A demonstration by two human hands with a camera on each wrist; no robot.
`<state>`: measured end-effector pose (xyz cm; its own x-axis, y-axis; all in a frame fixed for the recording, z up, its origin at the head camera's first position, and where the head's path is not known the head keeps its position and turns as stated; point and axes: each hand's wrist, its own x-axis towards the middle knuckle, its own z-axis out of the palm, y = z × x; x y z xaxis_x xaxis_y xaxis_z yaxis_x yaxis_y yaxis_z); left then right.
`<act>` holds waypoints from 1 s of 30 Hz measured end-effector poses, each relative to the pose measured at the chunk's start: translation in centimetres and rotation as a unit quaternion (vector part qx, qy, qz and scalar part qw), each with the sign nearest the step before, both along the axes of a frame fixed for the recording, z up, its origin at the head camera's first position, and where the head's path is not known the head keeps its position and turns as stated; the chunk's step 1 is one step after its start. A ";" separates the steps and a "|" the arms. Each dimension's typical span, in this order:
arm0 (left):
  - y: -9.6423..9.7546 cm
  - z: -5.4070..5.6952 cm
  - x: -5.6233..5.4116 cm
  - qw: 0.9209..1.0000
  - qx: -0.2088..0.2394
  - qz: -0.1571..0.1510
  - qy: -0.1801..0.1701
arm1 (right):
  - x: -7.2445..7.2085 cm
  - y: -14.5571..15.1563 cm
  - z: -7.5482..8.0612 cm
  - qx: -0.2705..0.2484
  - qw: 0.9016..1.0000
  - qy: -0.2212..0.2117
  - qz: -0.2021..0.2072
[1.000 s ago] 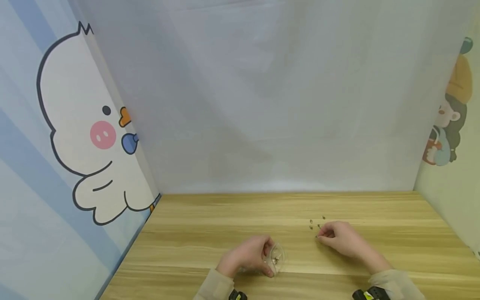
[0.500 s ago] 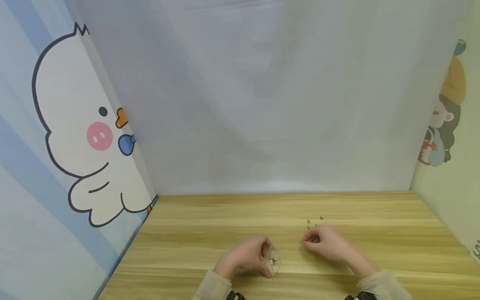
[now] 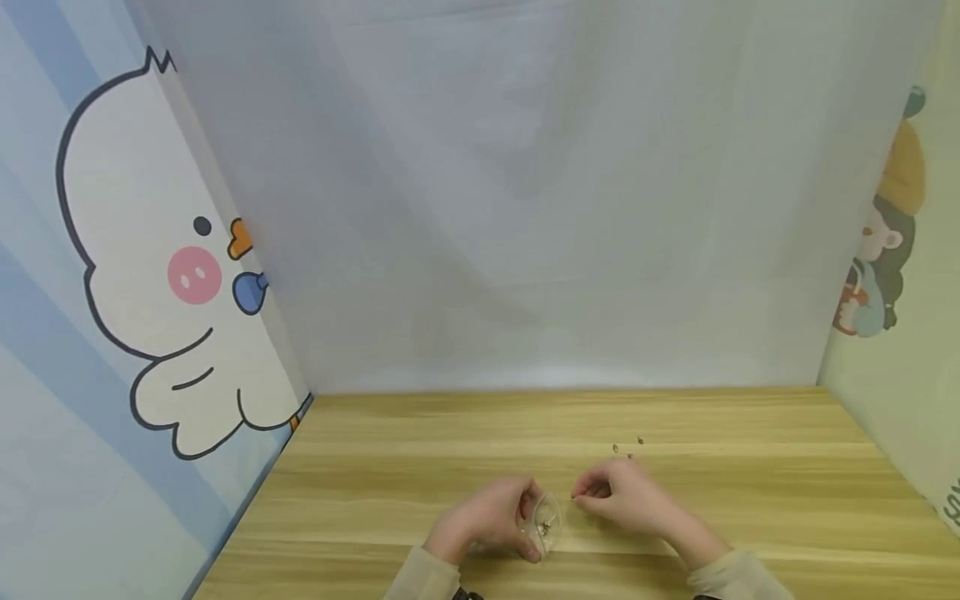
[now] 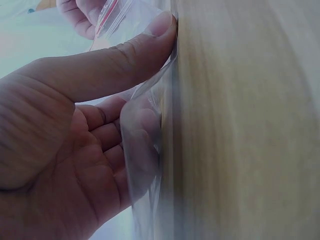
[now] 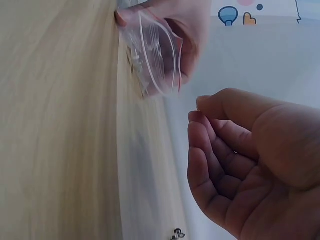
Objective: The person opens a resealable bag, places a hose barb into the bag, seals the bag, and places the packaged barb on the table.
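Clear bag (image 3: 551, 525), mouth toward right hand (image 3: 622, 498), long axis sideways

A grey curtain (image 3: 562, 208) backs the wood-grain table (image 3: 375, 450) between cartoon-printed walls (image 3: 127, 250).

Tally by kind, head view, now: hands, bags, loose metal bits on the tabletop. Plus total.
Hands: 2 (left hand, right hand)
Clear zip bag: 1
Small metal bits visible on the tabletop: 3
Total: 6
Bits inside the bag are too small to count; more may be hidden behind the right hand.
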<state>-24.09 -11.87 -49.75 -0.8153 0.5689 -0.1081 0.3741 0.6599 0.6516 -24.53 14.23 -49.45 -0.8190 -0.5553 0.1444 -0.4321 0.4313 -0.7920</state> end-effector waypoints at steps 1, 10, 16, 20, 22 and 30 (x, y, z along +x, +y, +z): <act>0.0 0.0 0.1 1.000 0.000 0.002 -0.002 | 0.0 -0.2 0.0 -0.002 1.000 -0.001 0.003; 0.0 0.0 -0.1 1.000 0.004 0.003 -0.001 | 0.1 -0.9 0.4 -0.010 1.000 0.002 0.004; 0.1 0.0 0.1 1.000 -0.001 0.004 -0.003 | 0.5 -1.1 0.2 -0.015 1.000 -0.013 0.005; 0.2 -0.1 0.1 1.000 -0.005 0.001 0.004 | 0.7 -1.3 0.1 -0.017 1.000 -0.013 0.007; 0.2 -0.1 0.1 1.000 -0.005 0.002 0.003 | 0.7 -1.4 0.1 -0.013 1.000 -0.012 0.007; 0.1 0.4 0.4 1.000 0.005 0.013 -0.018 | 0.7 -1.9 -0.2 -0.008 1.000 0.010 0.001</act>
<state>-23.73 -11.75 -49.35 -0.8257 0.5486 -0.1317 0.3328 0.6621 0.6715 -23.83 12.36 -49.62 -0.8144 -0.5547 0.1704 -0.4497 0.4177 -0.7895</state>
